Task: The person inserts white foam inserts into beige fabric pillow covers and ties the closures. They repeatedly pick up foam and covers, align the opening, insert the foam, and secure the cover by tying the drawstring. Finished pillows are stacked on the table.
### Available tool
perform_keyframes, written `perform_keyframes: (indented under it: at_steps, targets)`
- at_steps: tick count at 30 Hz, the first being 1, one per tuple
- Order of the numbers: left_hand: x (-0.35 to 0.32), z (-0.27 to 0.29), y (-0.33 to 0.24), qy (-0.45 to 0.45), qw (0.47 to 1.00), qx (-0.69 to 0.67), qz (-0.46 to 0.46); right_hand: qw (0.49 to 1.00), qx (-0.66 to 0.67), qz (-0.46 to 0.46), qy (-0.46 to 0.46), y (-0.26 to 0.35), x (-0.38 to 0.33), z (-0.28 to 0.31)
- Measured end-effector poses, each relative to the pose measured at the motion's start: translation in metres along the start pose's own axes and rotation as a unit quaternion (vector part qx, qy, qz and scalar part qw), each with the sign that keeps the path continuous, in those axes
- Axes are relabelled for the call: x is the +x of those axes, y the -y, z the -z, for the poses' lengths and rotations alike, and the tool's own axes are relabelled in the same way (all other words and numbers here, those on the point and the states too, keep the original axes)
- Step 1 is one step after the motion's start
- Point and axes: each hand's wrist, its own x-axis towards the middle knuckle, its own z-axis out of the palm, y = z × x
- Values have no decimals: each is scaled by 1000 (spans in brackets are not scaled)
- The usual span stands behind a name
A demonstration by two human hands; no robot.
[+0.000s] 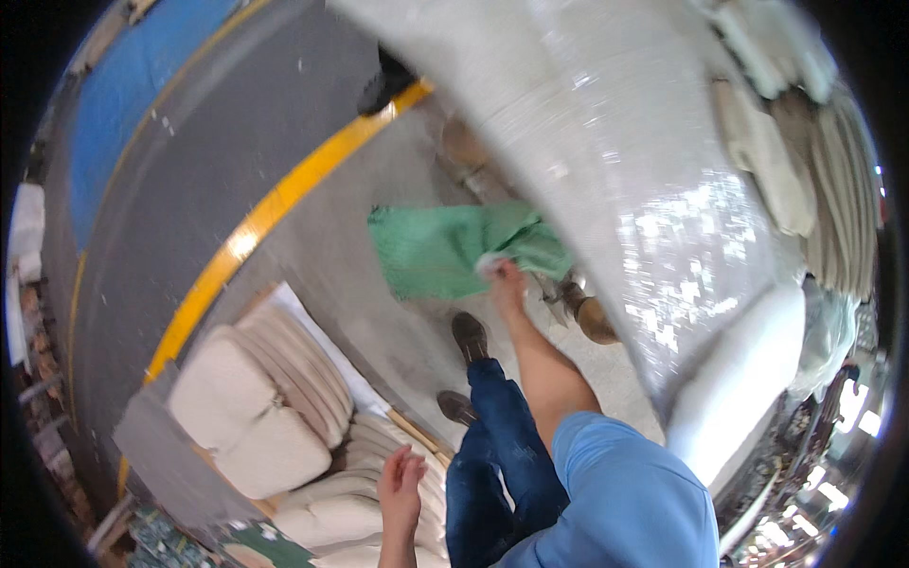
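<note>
Head view, looking steeply down onto a workshop floor. A grey concrete floor (379,312) fills the middle of the frame; across the upper left it is crossed by a curved yellow line (256,222), beyond which a darker grey lane (189,142) and a blue painted strip (133,85) are seen. A large bale wrapped in shiny clear film (625,161) is shown occupying the upper centre and right of the frame, with stacked pale cushions (767,151) at its upper right edge. A green cloth (445,251) is held at the centre of the frame, against the lower left edge of the bale and above the floor. The right hand (502,279) is extended forward, its grip pressed together on a corner of the green cloth. The left hand (402,488) is seen at the lower centre, fingers loosely spread and holding nothing, just above a stack of cream cushions (275,398) that lies at the lower left on a wooden pallet (417,426). A blue sleeve (625,492) and dark blue trousers (502,445) with brown shoes (471,336) are visible in the lower centre and right. Small cluttered items at the far lower right and far left rim are too blurred to identify.
</note>
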Motion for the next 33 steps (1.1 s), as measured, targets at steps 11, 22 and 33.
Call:
perform_keyframes:
  at_steps: [11, 22, 33]
  targets:
    - [-15, -125, -223, -36, 688, 579, -436, 917, -190, 135, 325, 242, -323, -24]
    - [-104, 17, -187, 223, 954, 73, -187, 851, 75, -175, 489, 275, -351, 160]
    - [-189, 4, -149, 247, 929, 123, -247, 890, 218, 147, 373, 391, -312, 137]
